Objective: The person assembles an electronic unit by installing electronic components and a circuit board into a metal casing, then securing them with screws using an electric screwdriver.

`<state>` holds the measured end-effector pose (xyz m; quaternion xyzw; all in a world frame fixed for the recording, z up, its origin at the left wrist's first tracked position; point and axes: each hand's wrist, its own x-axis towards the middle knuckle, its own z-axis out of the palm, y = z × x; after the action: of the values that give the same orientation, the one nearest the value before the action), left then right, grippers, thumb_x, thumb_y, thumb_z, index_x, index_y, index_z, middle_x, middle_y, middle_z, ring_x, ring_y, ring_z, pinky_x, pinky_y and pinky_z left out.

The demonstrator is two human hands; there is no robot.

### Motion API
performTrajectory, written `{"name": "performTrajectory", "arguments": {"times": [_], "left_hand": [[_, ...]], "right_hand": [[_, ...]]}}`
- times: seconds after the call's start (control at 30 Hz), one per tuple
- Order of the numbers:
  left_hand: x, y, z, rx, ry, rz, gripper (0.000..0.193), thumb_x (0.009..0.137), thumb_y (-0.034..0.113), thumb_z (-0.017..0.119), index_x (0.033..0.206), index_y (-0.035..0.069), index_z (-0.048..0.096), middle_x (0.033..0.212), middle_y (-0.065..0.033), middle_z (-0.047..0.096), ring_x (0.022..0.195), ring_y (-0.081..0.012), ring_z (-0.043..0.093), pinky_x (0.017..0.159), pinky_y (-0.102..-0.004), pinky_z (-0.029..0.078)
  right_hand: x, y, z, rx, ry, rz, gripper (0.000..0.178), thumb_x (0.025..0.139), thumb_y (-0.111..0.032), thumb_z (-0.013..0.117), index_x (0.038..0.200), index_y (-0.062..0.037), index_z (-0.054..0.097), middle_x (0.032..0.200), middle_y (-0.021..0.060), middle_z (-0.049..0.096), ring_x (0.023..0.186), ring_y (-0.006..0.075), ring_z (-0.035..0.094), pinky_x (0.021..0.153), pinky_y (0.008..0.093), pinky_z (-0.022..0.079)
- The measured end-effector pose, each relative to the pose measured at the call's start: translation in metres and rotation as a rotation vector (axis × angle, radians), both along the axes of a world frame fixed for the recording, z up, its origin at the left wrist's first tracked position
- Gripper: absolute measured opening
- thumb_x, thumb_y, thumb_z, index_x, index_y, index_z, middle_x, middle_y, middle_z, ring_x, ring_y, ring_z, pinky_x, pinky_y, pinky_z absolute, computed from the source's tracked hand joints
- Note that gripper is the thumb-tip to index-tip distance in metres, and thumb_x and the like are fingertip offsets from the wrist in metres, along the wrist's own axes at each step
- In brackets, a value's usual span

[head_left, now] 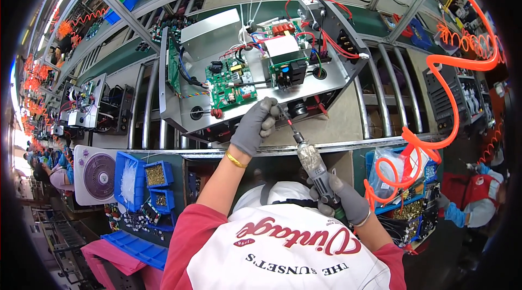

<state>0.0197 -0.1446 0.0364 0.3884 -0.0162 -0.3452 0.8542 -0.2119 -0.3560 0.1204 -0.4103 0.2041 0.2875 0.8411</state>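
An open metal chassis (176, 110) lies in front of me, with a green circuit board (231, 86), wires and other electronic parts inside it. My right hand (348, 200), in a grey glove, is wrapped round the body of a power screwdriver (316, 167). The tool points up and left, its thin bit reaching the chassis's near edge. At that edge, beside the bit's tip, my gloved left hand (258, 121) has its fingers pinched together. Whatever those fingertips hold, if anything, is too small or hidden to make out.
Metal rollers (385, 94) carry the chassis. Blue bins (157, 176) of small brass-coloured parts and a white fan (97, 175) stand at left. An orange coiled hose (446, 100) hangs at right. Another chassis (89, 105) sits farther left. A co-worker (484, 197) is at far right.
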Motion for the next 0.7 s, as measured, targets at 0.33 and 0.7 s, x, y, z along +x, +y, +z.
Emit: {"name": "performTrajectory", "arguments": {"times": [0.33,0.7], "left_hand": [[-0.003,-0.01,-0.002,-0.028,0.109,0.05,0.037,0.105,0.04,0.055,0.118,0.005,0.056,0.089,0.0021,0.057,0.054,-0.002,0.037,0.042,-0.0161,0.03],[-0.002,-0.012,-0.004,-0.064,0.087,0.051,0.035,0.101,0.043,0.06,0.109,0.009,0.057,0.084,0.0048,0.054,0.054,-0.0013,0.036,0.042,-0.0174,0.029]], "right_hand": [[0.002,-0.014,-0.008,-0.009,-0.04,0.057,0.085,0.091,-0.07,0.058,0.138,0.0011,0.051,0.096,0.0038,0.063,0.056,0.0071,0.05,0.047,0.0201,0.038],[0.011,-0.019,-0.004,-0.011,-0.014,0.077,0.09,0.084,-0.073,0.064,0.136,-0.0001,0.052,0.095,0.0033,0.061,0.055,0.0066,0.049,0.047,0.0198,0.039]]}}
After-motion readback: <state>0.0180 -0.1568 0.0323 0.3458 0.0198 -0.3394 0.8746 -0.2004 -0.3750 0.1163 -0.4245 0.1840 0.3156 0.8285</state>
